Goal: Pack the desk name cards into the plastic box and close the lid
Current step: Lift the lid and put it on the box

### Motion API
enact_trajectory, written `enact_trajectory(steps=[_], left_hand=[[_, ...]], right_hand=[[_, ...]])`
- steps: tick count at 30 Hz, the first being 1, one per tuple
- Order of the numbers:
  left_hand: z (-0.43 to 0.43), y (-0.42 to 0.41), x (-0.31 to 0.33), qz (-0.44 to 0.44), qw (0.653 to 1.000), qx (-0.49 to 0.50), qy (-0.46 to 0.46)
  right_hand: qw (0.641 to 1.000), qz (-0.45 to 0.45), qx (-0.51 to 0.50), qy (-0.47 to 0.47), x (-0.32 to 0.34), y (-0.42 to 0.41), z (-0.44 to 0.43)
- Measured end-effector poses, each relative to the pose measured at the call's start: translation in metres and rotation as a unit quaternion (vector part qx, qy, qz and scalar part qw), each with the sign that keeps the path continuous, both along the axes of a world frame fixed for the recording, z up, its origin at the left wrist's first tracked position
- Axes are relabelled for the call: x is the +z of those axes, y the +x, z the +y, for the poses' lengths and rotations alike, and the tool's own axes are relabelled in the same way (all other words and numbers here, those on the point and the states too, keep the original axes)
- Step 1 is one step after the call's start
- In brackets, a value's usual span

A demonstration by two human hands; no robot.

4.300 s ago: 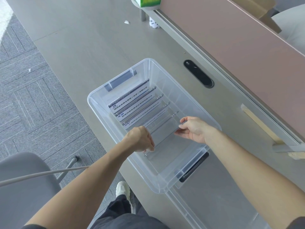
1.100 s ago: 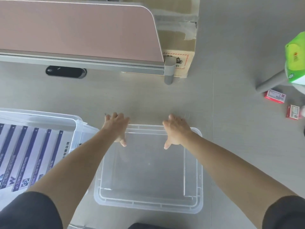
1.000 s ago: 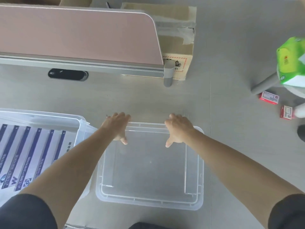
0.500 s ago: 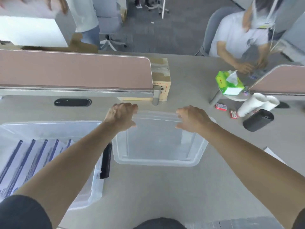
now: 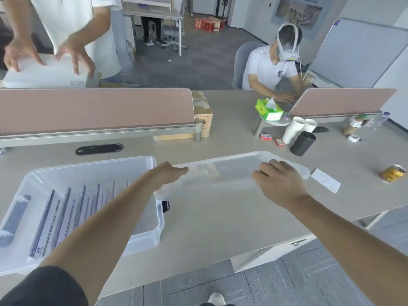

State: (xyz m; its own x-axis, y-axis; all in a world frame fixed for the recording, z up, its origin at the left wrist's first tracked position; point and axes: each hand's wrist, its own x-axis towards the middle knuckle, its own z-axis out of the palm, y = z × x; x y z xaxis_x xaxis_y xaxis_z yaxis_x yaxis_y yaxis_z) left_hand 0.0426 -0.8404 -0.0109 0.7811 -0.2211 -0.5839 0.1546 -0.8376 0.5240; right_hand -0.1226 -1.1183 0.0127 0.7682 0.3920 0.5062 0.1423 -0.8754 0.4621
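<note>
The clear plastic box [image 5: 152, 215] stands open on the desk at the left, with several desk name cards [image 5: 66, 213] upright in a row inside it. The clear lid [image 5: 223, 173] hangs tilted above the desk to the right of the box. My left hand [image 5: 170, 173] grips the lid's left end and my right hand [image 5: 278, 182] grips its right end. A black latch [image 5: 165, 206] shows on the box's right side, below the lid.
Pink desk dividers [image 5: 95, 109] run along the far edge, with a cardboard box [image 5: 203, 120] behind. At the right lie a tissue pack [image 5: 268, 109], paper cups [image 5: 293, 129], a black cylinder [image 5: 302, 143], a can [image 5: 393, 173] and a paper slip [image 5: 325, 183]. Two people work across the desk.
Both hands have raised the lid off the desk and tipped it up. My view has risen, so the room and the people opposite now show.
</note>
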Motion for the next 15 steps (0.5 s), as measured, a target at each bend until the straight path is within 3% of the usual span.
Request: enact_trajectory(steps=[4, 7, 10, 12, 15], left_hand=[[-0.002, -0.017, -0.005, -0.036, 0.999, 0.033, -0.017], [0.002, -0.024, -0.006, -0.06, 0.991, 0.086, -0.079], [0.011, -0.027, -0.007, -0.107, 0.977, 0.135, -0.125], [0.019, -0.031, -0.005, -0.129, 0.973, 0.152, -0.117], [0.028, -0.045, 0.003, -0.145, 0.967, 0.172, -0.119]], right_hand=[[0.999, -0.001, -0.042, -0.001, -0.001, -0.023, -0.001], [0.986, 0.155, -0.055, 0.036, -0.002, -0.037, -0.011], [0.893, 0.386, -0.135, 0.188, 0.004, -0.053, -0.018], [0.854, 0.404, -0.167, 0.282, 0.006, -0.056, -0.026], [0.832, 0.353, -0.223, 0.364, 0.007, -0.048, -0.044]])
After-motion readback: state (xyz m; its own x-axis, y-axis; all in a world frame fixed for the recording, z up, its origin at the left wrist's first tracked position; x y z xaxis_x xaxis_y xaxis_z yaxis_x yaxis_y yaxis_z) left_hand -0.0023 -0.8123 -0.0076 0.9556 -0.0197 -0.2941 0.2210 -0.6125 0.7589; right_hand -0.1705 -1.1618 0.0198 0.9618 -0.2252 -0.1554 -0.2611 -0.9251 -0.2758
